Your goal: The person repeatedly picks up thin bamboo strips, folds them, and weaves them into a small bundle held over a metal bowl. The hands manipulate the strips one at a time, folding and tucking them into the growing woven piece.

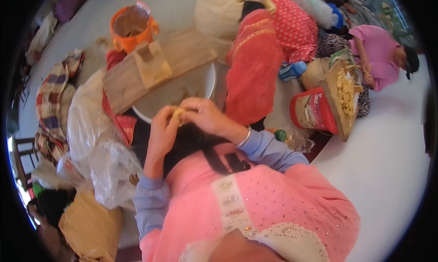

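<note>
My left hand [163, 129] and my right hand [206, 114] meet in front of my lap, fingers pinched together. Between their fingertips is a small yellowish piece [178, 112], mostly covered, so its exact kind cannot be made out. Just beyond my hands is a wide pale basin [213, 82]. A wooden board [118, 89] lies slantwise across its far left part, and a smaller light wooden block [154, 69] rests on top of that board.
An orange bucket [132, 28] stands beyond the board. At right, a tray of yellow pieces [345, 95] leans by a red-rimmed bucket [313, 110], near a co-worker in pink [381, 57]. Clear plastic sheeting [107, 164] and a brown sack [91, 223] lie at left. A blue bottle [293, 71] sits right.
</note>
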`<state>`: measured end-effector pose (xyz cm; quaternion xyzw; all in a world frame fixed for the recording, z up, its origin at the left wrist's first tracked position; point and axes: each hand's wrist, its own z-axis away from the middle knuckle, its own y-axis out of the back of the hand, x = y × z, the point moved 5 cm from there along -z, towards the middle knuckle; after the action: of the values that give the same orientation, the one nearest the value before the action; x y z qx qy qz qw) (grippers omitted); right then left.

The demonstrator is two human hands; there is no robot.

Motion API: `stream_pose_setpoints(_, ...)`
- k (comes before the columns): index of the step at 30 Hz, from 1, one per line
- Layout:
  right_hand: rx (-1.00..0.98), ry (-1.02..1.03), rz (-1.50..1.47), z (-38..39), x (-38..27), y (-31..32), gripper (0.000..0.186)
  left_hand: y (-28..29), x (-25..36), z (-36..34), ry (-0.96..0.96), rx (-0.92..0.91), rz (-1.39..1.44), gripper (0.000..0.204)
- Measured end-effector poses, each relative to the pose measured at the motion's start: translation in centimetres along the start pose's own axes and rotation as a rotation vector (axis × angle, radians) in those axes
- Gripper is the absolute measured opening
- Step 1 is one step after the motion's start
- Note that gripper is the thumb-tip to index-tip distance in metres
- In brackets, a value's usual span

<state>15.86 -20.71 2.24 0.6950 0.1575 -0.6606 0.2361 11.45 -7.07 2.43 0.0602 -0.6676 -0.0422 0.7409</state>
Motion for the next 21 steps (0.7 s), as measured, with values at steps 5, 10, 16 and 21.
stream_pose_setpoints(5,0.016,0.082,0.046,-0.1,0.0,-1.1,0.01,1.0,1.8,0.6,-0.348,0.176,-0.54,0.018)
stream_pose_setpoints(10,-0.166,-0.5,-0.876,0.2,1.8,-3.9,0.019,2.2,-1.4,0.7,-0.121,0.233,-0.218,0.026)
stream_pose_setpoints(16,-0.096,-0.286,-0.799,-0.5,0.4,-1.6,0.017,1.7,1.7,1.0,-0.345,0.296,-0.467,0.011)
stream_pose_setpoints(21,-0.037,-0.321,-0.628,-0.8,-0.4,-1.2,0.004,1.5,1.8,0.9,0.048,-0.088,0.172,0.018)
